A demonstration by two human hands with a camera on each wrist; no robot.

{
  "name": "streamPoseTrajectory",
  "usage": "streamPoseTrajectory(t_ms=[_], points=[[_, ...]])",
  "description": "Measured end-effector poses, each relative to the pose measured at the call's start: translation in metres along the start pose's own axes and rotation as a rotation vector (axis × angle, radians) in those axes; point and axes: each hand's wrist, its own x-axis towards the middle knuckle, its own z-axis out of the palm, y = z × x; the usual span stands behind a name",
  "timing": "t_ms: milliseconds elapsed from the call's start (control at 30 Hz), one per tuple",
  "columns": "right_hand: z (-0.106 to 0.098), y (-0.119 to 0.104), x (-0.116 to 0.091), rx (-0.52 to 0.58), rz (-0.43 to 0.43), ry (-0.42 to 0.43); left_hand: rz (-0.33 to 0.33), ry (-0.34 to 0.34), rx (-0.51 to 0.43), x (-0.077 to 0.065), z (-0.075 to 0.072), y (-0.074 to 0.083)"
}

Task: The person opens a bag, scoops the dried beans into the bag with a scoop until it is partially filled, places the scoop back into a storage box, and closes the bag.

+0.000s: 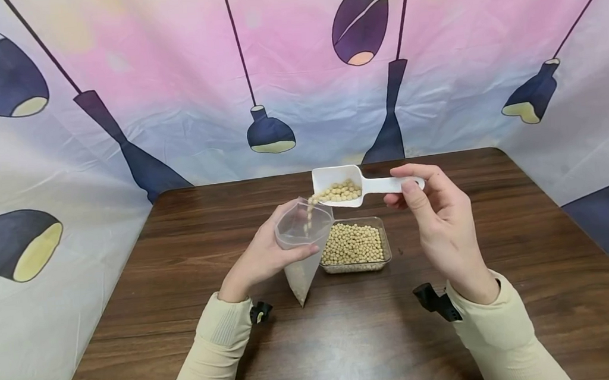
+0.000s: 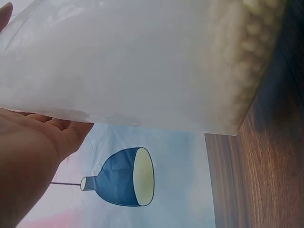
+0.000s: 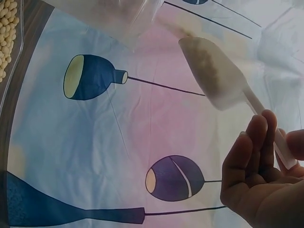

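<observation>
My right hand (image 1: 444, 227) pinches the handle of a white plastic scoop (image 1: 371, 186), tilted left over the mouth of a clear plastic bag (image 1: 321, 230). Pale round soybeans (image 1: 343, 191) lie in the scoop, and a stream of them falls from its lip into the bag. Around the bag's upper part curls my left hand (image 1: 263, 250), thumb in front, keeping the mouth wide. Beans show at the bag's bottom corner in the left wrist view. Behind the bag, a clear rectangular container (image 1: 387, 249) full of soybeans stands on the table.
The dark wood-grain table (image 1: 183, 283) stretches out around both hands. A cloth backdrop (image 1: 293, 47) printed with hanging lamps rises behind its far edge and at both sides. Black wrist cameras (image 1: 435, 302) sit at the cream sleeves' cuffs.
</observation>
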Motion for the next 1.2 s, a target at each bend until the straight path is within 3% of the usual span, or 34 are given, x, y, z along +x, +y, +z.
streamPoseTrajectory(t_ms=[133,367,600,700,800,867,1067,1200], points=[[0.0,-0.001,-0.001,-0.006,-0.03,-0.003,-0.013,-0.006,-0.008,0.0,0.0,0.0],[0.001,-0.003,-0.004,-0.229,-0.089,-0.013,-0.001,-0.003,0.005,0.0,0.0,-0.001],[-0.001,0.008,-0.001,-0.413,-0.164,0.078,0.009,-0.003,0.01,0.0,0.0,-0.001],[-0.004,0.021,0.002,-0.64,-0.114,-0.008,-0.001,0.01,0.024,0.0,-0.001,-0.001],[-0.006,0.038,0.003,-0.898,-0.049,-0.182,-0.006,0.013,0.021,0.001,-0.001,-0.002],[-0.007,0.049,0.003,-1.007,-0.019,-0.269,-0.008,0.014,0.018,0.001,-0.001,-0.002],[-0.012,0.074,0.005,-1.106,-0.051,-0.296,-0.012,0.007,0.013,0.0,-0.001,-0.003],[-0.015,0.083,0.007,-1.067,0.105,-0.326,-0.008,0.008,0.028,0.001,-0.002,-0.003]])
